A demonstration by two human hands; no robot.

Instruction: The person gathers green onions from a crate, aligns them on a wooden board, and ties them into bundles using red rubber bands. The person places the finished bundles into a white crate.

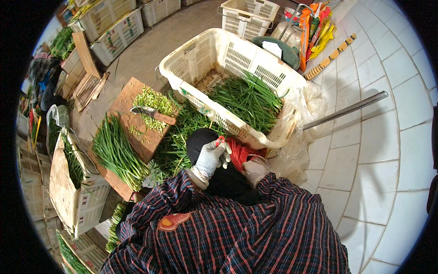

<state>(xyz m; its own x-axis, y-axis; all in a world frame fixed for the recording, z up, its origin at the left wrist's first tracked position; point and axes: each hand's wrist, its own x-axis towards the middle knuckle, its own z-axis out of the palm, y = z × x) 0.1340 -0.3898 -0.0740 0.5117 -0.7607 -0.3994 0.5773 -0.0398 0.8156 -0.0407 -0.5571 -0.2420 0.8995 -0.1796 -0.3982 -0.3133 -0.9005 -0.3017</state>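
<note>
My left hand (209, 159), in a pale glove, pinches a small red plastic strip (220, 140) above my dark-clad knee. At the near end of a bundle of red plastic ties (240, 150) is my gloved right hand (255, 170); its fingers are mostly hidden, so its grip is unclear. Left of my hands, a bunch of green garlic chives (118, 150) lies on a wooden board (150, 147). On the same board, a knife with a wooden handle (164, 118) rests over chopped stem ends (154, 99). Ahead, a white plastic crate (191, 89) holds more chives (246, 101).
Loose greens (191, 120) lie between board and crate. A metal pole (345, 109) juts right over white wall tiles (366, 137), beside clear plastic bags (294, 167). Stacked crates (118, 34) stand far left; a filled crate (90, 202) is nearer. Another person (46, 78) sits far left.
</note>
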